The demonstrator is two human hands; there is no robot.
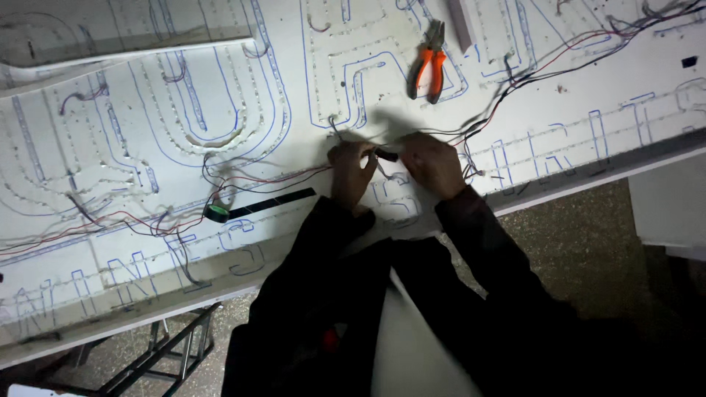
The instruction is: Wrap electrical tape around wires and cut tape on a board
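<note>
— Black tape piece (387, 155) between your hands — which way does it run?

— Its long axis lies roughly left to right across the white sign panel (559, 110), near the panel's front edge. Your left hand (351, 170) pinches one end, your right hand (432, 165) the other; the fingers of both are curled shut on it and on the thin wires (353, 136) gathered there.

— Can you see the wire joint itself?

— No — your fingers cover it, and the dim light blurs the strands, so I can't tell which wire is wrapped.

— What else lies close?

— A roll of black tape (217, 212) sits to your left with a long strip pulled out toward your left hand. Orange-handled pliers (430, 62) lie well beyond your hands, handles pointing toward you. Your dark sleeves hide the panel's near edge.
</note>
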